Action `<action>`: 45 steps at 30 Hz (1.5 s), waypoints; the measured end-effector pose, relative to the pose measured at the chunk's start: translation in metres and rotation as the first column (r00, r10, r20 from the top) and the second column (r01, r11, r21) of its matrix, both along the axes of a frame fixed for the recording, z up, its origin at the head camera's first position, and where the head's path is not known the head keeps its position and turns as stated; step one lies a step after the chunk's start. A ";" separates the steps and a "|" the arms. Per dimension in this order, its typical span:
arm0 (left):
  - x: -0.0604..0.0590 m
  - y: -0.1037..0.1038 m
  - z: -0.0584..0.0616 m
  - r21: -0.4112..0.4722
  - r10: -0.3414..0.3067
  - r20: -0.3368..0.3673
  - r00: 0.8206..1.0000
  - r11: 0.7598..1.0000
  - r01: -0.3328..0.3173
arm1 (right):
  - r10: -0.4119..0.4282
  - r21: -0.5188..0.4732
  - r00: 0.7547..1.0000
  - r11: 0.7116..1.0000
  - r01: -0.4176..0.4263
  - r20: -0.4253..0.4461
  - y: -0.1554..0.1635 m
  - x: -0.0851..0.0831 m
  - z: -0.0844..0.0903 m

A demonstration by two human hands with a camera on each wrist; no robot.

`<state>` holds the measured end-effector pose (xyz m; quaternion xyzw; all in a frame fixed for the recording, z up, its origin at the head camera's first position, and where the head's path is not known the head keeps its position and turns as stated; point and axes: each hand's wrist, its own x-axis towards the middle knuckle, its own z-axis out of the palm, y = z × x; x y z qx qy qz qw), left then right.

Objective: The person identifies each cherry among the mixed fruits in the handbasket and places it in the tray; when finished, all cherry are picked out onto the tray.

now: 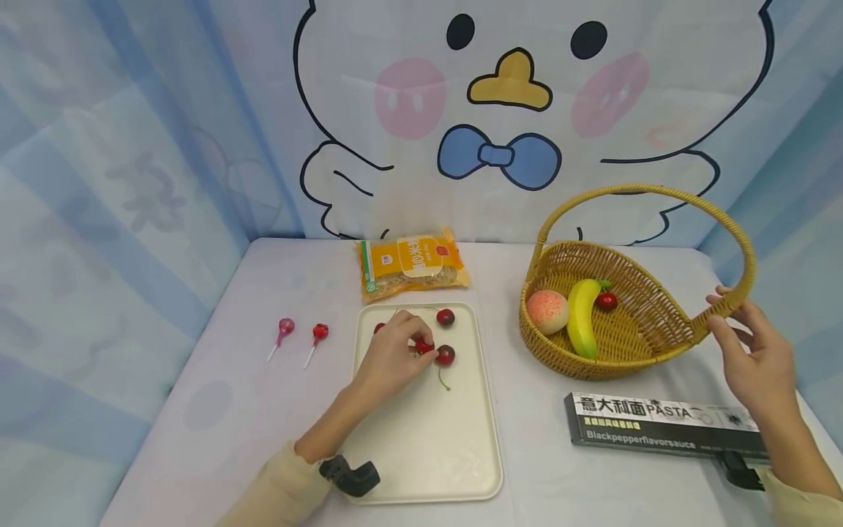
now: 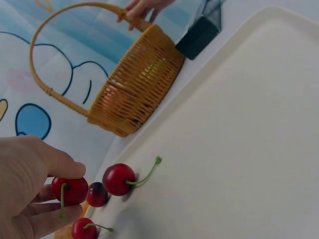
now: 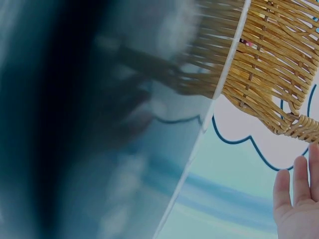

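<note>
My left hand (image 1: pixel 398 355) pinches a red cherry (image 2: pixel 74 190) with a green stem between thumb and fingers, over the far part of a cream tray (image 1: pixel 421 461). Close beside it on the tray lie another cherry (image 1: pixel 446 356) with its stem, one farther back (image 1: pixel 445 318), and one partly hidden behind the hand (image 1: pixel 380 327). On the right, my right hand (image 1: pixel 757 355) holds the woven basket (image 1: pixel 593 371) where its handle meets the rim. Inside the basket are a peach (image 1: pixel 547 312), a banana (image 1: pixel 582 320) and a cherry (image 1: pixel 607 301).
Two lollipops (image 1: pixel 320 332) lie left of the tray. An orange food packet (image 1: pixel 415 263) lies behind it. A black pasta box (image 1: pixel 658 426) lies in front of the basket, partly under the right forearm. Patterned curtains (image 1: pixel 500 212) close off the back and sides.
</note>
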<state>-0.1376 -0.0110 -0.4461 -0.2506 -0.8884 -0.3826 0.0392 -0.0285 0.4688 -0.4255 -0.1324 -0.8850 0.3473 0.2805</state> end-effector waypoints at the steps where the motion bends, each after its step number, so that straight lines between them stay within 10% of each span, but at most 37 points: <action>1: 0.000 -0.001 -0.002 -0.003 0.004 -0.002 1.000 1.000 -0.004 | 0.000 0.000 1.000 1.000 0.000 -0.003 0.000 0.000 0.000; 20: -0.002 0.000 -0.031 -0.057 0.016 -0.028 0.999 0.998 -0.018 | -0.012 0.015 1.000 1.000 0.012 0.019 0.000 0.000 0.000; 45: 0.004 -0.003 -0.019 0.001 -0.021 -0.070 0.997 1.000 0.021 | -0.018 0.022 0.999 1.000 0.017 0.037 0.003 0.000 0.000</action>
